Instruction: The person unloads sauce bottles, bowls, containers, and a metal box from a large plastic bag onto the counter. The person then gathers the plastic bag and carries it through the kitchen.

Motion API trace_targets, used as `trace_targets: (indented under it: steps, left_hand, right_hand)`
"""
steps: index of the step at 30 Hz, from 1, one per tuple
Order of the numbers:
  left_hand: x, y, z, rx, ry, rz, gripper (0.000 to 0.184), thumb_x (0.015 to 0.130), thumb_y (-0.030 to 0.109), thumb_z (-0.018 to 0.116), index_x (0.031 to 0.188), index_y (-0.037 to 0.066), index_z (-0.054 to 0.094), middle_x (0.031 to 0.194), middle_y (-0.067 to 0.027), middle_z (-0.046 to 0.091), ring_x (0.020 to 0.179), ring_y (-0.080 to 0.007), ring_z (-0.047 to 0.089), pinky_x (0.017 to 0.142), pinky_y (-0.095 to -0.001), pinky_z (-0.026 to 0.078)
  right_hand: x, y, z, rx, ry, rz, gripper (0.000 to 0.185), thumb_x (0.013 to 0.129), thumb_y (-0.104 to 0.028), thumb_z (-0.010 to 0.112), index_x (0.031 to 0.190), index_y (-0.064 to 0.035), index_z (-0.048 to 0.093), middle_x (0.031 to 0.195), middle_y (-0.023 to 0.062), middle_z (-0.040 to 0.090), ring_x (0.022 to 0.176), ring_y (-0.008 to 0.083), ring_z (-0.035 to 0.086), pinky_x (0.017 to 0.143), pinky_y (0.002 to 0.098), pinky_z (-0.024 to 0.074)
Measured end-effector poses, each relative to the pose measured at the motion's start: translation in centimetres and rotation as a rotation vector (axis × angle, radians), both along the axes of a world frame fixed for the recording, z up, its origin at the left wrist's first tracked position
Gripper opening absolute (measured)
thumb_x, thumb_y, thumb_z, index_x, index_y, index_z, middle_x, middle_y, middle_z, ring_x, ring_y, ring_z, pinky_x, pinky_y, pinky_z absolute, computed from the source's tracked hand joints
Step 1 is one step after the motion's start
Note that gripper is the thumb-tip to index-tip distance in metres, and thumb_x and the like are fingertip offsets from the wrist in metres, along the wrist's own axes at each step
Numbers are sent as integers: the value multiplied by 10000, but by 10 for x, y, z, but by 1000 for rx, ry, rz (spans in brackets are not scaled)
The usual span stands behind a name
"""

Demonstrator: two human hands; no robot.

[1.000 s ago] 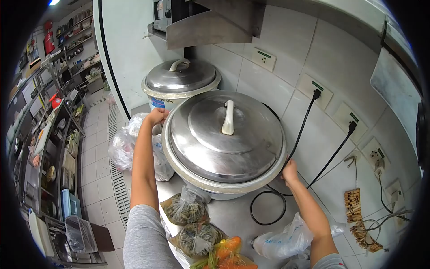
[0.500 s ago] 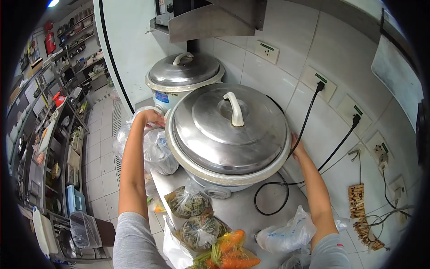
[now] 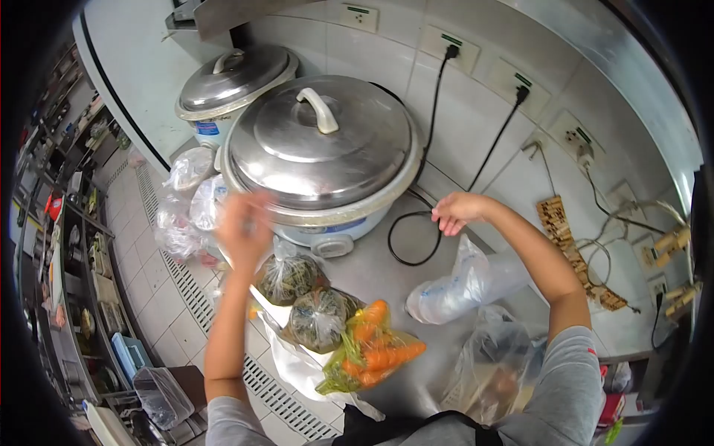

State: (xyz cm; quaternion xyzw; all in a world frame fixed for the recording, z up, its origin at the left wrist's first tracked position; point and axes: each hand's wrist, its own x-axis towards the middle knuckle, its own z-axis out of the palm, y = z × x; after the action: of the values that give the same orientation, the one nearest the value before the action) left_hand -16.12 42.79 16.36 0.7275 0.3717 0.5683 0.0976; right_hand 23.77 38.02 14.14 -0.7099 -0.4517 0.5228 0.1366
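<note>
Large rice cooker: one-to-two o'clock from nearer left hand, finger state indeterminate; ten o'clock from right hand, fingers loosely open.

Left hand: motion-blurred, finger outlines smeared. Rear cooker: body partly hidden behind the front cooker. Steel hood: cut by top edge. Clear bag, lower right: contents indistinct. Distant shelves: items too small to identify. Outlet labels: illegible.
</note>
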Motion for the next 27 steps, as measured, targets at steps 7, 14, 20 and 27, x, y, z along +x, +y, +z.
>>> trace_targets:
  steps: [7,14,20,27]
  left_hand:
    - [191,-66,-161,-310,865,-714,207,824,170,528,1002,117,620,1034,-137,555,817,-304,602,703,-405,491]
    - [263,-19,-246,-416,946,-396,256,858,164,471,1083,134,588,1054,-159,551,894,-320,601,764,-412,497]
    - [265,15,-239,-600,748,-417,303,887,266,451,904,32,644,1042,-229,564,933,-332,588,822,-424,463]
    - [187,-85,-56,-396,-47,-1067,834,778,629,479,1326,18,326,1185,-161,519,1088,-271,495,933,-412,339]
  right_hand:
    - [-14,-95,86,319,-581,232,369,856,-308,540,1025,20,563,844,175,605,810,302,603,735,397,491]
    - [28,-202,76,523,-1258,233,493,763,-380,628,1066,6,576,914,218,605,891,349,577,803,418,442]
    - [60,-186,23,447,-966,-56,419,718,-311,678,992,0,615,910,198,600,869,343,582,763,403,462]
    - [27,-100,16,724,-913,35,227,730,-214,646,849,-23,616,880,165,578,840,344,566,738,417,453]
